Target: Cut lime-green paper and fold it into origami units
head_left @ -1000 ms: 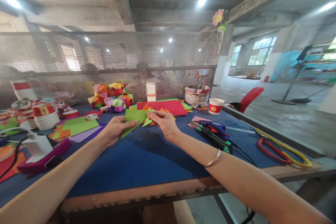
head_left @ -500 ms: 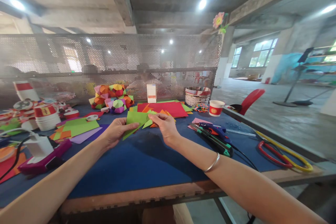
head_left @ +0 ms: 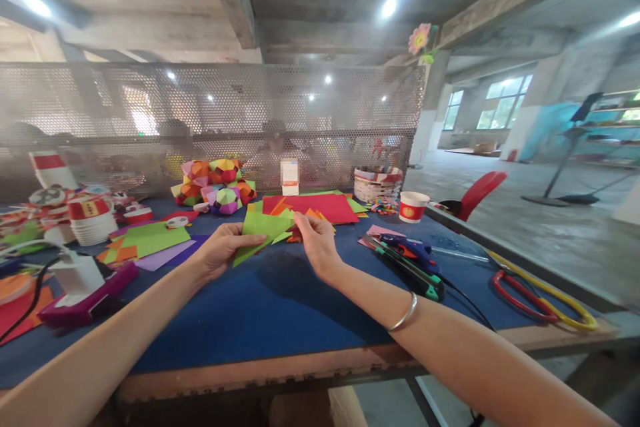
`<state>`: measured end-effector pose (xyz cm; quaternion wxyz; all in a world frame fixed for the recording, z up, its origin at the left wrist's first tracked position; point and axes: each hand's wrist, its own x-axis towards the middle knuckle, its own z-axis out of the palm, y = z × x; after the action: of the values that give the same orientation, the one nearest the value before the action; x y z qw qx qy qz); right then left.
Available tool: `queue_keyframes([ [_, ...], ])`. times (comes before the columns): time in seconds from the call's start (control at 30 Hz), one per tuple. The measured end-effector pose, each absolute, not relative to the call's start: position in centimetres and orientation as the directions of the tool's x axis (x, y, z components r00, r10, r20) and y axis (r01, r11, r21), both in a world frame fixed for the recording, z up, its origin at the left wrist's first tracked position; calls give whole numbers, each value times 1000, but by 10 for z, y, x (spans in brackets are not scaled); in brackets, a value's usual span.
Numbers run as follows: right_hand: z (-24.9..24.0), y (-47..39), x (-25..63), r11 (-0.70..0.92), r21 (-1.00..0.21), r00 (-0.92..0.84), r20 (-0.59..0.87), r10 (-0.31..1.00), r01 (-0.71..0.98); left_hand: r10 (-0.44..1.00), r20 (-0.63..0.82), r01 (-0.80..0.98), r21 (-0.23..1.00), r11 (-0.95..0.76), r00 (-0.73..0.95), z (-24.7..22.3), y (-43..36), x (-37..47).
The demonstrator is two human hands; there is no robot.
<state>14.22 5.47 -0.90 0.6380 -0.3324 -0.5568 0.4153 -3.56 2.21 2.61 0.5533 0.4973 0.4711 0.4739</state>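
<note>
A green sheet of folded paper (head_left: 261,228) is held up above the blue table between both hands. My left hand (head_left: 223,248) pinches its left side, thumb lying over the front. At its right corner, the fingertips of my right hand (head_left: 317,240) are closed on the edge. Behind the hands lie a red sheet of paper (head_left: 320,207) and several orange and green paper pieces (head_left: 313,215). Further back on the left is a cluster of colourful folded-paper balls (head_left: 220,187).
At right lie a utility knife (head_left: 407,268), a blue glue gun (head_left: 405,245), red-and-yellow-handled scissors (head_left: 525,297) and a paper cup (head_left: 413,207). A woven basket (head_left: 377,183) stands by the mesh screen (head_left: 300,107). At left are a purple power strip (head_left: 87,297), stacked cups (head_left: 93,221) and coloured paper (head_left: 155,240).
My right hand has shifted slightly to the right along the green paper, whose right part now stretches to a narrow corner. My left hand stays nearly still.
</note>
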Motion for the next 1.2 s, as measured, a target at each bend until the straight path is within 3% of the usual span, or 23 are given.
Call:
queue_keyframes([
  [0.3, -9, 56, 143, 467, -873, 38, 467, 883, -141, 994, -29, -52, 998, 35, 107, 29, 19, -33],
  [0.6, -3, 71, 157, 438, -888, 212, 406, 889, -138, 998, -34, -46, 998, 37, 58, 26, 26, -42],
  [0.7, -2, 66, 156, 481, -872, 108, 472, 875, -89, 996, -14, 8, 1000, 13, 90, 22, 27, -43],
  [0.8, -4, 57, 151, 548, -837, -111, 544, 832, 4, 993, 40, 138, 989, -55, 113, 19, 29, -45],
  [0.93, -7, 51, 149, 599, -781, -352, 518, 780, 179, 967, 146, 371, 903, -216, 208, 16, 33, -47],
  [1.2, -6, 38, 148, 643, -612, -355, 537, 765, 460, 922, 87, 429, 866, -258, 378, 13, 26, -39],
])
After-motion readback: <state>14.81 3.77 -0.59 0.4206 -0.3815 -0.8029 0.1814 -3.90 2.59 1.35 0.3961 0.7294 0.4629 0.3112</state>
